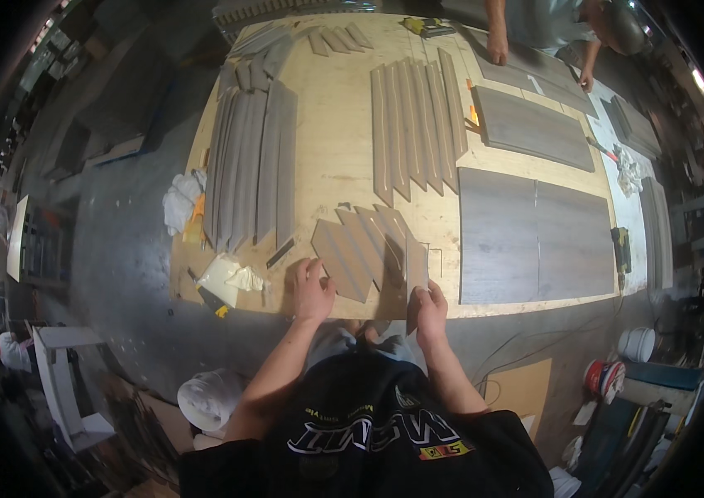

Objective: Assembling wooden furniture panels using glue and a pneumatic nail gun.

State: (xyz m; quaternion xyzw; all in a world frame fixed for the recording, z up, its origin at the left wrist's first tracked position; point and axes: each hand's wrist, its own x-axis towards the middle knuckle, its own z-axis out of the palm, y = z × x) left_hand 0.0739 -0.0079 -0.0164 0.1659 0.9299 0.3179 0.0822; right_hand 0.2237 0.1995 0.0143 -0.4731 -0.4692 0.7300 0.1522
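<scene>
At the near edge of the wooden table, my right hand point(430, 314) grips a grey-brown wood strip point(416, 270) with pointed ends, tilted up on its edge. It stands against the right side of a short row of similar strips point(350, 253) lying side by side, some with a pale line of what looks like glue. My left hand point(314, 292) rests by the row's left end, fingers slightly bent and apart, holding nothing. A small dark strip point(281, 252) lies just beyond it. Farther off is another row of strips with pale lines point(418, 124).
Long grey strips point(251, 166) are stacked at the left. Grey panels point(497, 236) cover the table's right side, where a co-worker's hand point(497, 48) touches another panel. A pale crumpled bag point(232, 280) sits near the left corner; a yellow-black power tool point(621, 249) is at the right edge.
</scene>
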